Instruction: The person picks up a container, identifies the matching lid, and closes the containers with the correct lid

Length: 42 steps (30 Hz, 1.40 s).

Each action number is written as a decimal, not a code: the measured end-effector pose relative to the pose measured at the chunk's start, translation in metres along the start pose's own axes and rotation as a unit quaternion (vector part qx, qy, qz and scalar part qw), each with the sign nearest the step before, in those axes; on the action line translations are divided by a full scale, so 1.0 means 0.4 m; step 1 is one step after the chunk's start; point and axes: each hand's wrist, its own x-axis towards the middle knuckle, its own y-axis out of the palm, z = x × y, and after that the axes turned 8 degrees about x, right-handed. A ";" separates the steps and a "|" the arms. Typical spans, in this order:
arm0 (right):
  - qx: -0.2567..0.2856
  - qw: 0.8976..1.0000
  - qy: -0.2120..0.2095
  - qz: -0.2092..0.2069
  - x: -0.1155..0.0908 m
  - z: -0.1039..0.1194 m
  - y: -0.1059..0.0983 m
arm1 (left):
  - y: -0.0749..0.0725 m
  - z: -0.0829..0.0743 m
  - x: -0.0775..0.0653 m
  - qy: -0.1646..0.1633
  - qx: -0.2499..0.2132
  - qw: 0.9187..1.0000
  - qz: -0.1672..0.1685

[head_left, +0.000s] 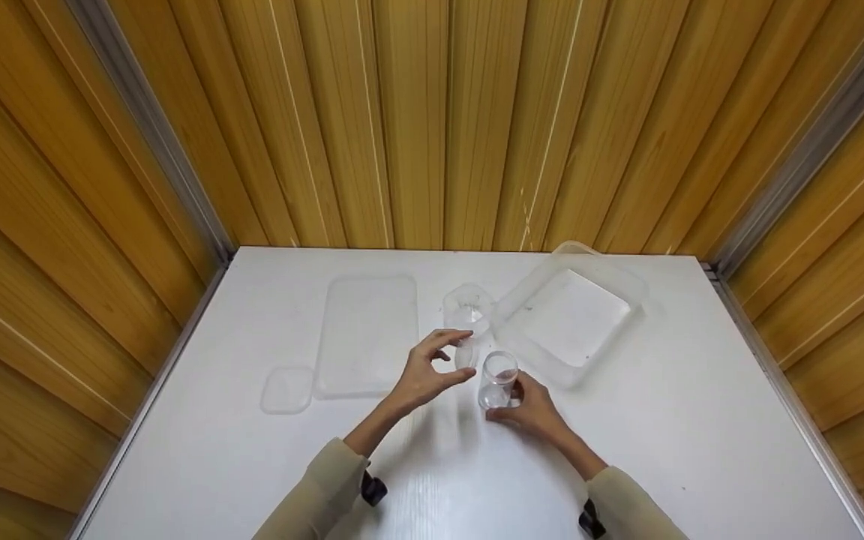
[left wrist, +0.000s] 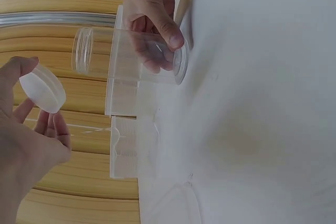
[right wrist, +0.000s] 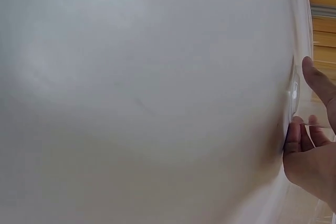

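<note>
A clear, threaded plastic jar [head_left: 498, 379] stands upright on the table, its mouth uncovered. My right hand [head_left: 533, 409] holds it low down, with thumb and fingers around the base; the right wrist view catches only the base of the jar [right wrist: 295, 93] beside the fingers. To the left of the jar and a little above its rim, my left hand [head_left: 432, 369] pinches a translucent white round lid [left wrist: 43, 88] by its edge between thumb and fingers. Lid and jar are apart, and the lid is tilted on its side.
Behind the hands stand a small clear container [head_left: 468, 304] and a large open rectangular container [head_left: 503, 319] at the right. A big rectangular lid [head_left: 368, 337] and a small square lid [head_left: 286, 390] lie flat at the left. Wood-patterned walls [head_left: 409, 127] enclose the white table [head_left: 672, 435].
</note>
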 end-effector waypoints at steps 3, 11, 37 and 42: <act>-0.007 1.000 -0.011 -0.004 -0.001 -0.001 0.001 | 0.006 -0.010 0.007 0.019 0.036 0.999 0.015; -0.041 0.999 -0.033 -0.004 0.006 0.000 0.008 | 0.029 -0.029 0.035 0.061 0.070 0.994 0.048; -0.040 0.998 -0.047 0.019 0.006 -0.018 0.012 | 0.085 -0.017 0.050 0.062 0.134 0.984 0.096; -0.037 0.998 -0.056 0.007 0.013 -0.017 0.010 | 0.087 -0.010 0.055 0.083 0.143 0.983 0.086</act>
